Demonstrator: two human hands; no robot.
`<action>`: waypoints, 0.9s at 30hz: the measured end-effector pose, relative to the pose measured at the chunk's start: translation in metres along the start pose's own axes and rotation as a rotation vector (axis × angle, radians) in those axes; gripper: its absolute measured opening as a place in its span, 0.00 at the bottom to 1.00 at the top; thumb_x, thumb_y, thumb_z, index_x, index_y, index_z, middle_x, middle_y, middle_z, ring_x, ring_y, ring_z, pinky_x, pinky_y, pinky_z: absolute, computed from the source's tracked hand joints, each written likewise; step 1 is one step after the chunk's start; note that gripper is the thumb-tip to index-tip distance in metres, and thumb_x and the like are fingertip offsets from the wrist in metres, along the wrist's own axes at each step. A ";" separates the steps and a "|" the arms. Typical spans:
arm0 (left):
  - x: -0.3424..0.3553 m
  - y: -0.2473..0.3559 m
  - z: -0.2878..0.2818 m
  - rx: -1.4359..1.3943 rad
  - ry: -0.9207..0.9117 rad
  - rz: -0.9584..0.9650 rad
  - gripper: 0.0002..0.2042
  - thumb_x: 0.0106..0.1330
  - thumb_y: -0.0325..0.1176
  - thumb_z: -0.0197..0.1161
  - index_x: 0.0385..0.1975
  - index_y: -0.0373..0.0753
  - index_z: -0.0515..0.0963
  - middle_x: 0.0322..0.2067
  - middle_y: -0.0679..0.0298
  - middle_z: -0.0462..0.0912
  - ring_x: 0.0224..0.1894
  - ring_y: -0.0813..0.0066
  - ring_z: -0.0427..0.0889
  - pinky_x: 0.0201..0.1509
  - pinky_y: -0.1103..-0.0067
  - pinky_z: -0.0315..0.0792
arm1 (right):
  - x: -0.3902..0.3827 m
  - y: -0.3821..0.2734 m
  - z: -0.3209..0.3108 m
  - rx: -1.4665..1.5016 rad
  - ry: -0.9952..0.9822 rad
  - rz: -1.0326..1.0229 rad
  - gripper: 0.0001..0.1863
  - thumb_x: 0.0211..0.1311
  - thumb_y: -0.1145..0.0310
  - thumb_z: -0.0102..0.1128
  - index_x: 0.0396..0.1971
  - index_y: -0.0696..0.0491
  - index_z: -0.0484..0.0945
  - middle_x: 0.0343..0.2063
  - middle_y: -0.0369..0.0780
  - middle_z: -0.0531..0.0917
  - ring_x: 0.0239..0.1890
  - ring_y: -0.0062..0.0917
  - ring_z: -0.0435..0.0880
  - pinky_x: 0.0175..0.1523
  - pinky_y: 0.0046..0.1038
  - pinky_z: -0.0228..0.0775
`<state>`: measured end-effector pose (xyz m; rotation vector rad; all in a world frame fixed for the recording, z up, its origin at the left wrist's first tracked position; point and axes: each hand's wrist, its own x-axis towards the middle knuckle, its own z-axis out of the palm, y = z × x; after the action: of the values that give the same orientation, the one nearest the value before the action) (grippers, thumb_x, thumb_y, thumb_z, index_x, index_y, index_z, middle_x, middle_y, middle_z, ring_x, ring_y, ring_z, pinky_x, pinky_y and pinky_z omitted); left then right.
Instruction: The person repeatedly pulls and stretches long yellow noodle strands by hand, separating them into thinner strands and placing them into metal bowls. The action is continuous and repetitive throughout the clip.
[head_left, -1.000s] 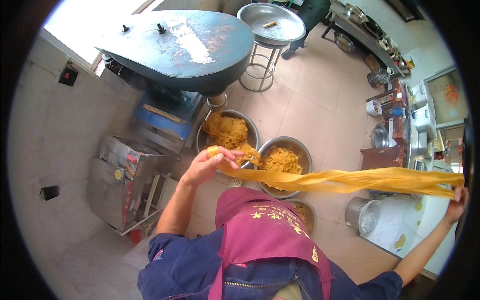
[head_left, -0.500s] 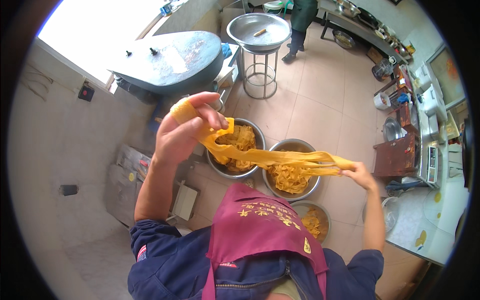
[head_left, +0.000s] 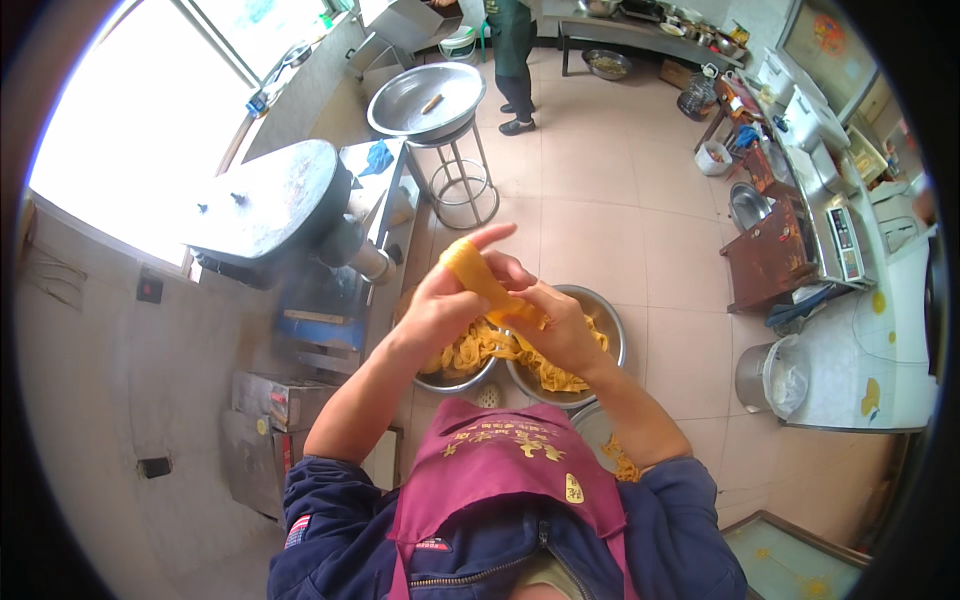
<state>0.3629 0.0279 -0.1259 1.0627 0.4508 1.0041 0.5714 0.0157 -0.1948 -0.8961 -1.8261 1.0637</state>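
A long, flat yellow noodle-like strip (head_left: 468, 272) is wound around the fingers of my left hand (head_left: 440, 308), which has its index finger stretched out. My right hand (head_left: 562, 328) is close beside it, fingers closed on the gathered strip; its fingertips are partly hidden. Below my hands stand two metal bowls, the left bowl (head_left: 455, 385) and the right bowl (head_left: 621, 340), both holding tangled yellow strips (head_left: 560, 377). A third bowl (head_left: 588, 422), partly covered by my right arm, holds a smaller heap.
Ahead, a wide metal basin (head_left: 400, 112) with a short brown stick (head_left: 431, 104) sits on a round stand (head_left: 462, 190). A person (head_left: 512, 60) stands behind it. A dark-sided round machine (head_left: 265, 215) is at the left; a counter with a scale (head_left: 845, 243) runs along the right.
The stretched strip between my hands has been drawn in. My right hand has come left and up to meet my left hand. The view has shifted, and the person has moved in it.
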 end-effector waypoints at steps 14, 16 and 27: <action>0.060 0.126 0.082 0.385 -0.337 0.170 0.38 0.54 0.15 0.50 0.73 0.29 0.58 0.53 0.52 0.81 0.54 0.64 0.81 0.63 0.72 0.75 | -0.010 -0.112 -0.096 0.474 0.174 -0.199 0.12 0.71 0.70 0.62 0.42 0.67 0.81 0.28 0.42 0.85 0.27 0.20 0.84 0.36 0.22 0.76; 0.066 0.129 0.092 0.313 -0.340 0.170 0.36 0.57 0.13 0.51 0.71 0.30 0.59 0.52 0.54 0.82 0.48 0.69 0.83 0.57 0.76 0.78 | -0.006 -0.121 -0.105 0.527 0.077 -0.332 0.18 0.72 0.64 0.63 0.43 0.69 0.79 0.21 0.41 0.83 0.20 0.19 0.81 0.30 0.21 0.73; 0.014 -0.068 -0.017 -0.144 -0.265 -0.272 0.27 0.62 0.19 0.55 0.65 0.31 0.71 0.41 0.58 0.83 0.54 0.62 0.83 0.68 0.65 0.71 | 0.007 -0.031 -0.091 0.951 -0.139 0.216 0.28 0.83 0.57 0.44 0.67 0.66 0.66 0.15 0.34 0.76 0.10 0.13 0.68 0.22 0.20 0.71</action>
<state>0.3887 0.0400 -0.1913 0.9586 0.2914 0.6350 0.6444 0.0388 -0.1364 -0.4319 -1.0886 1.9189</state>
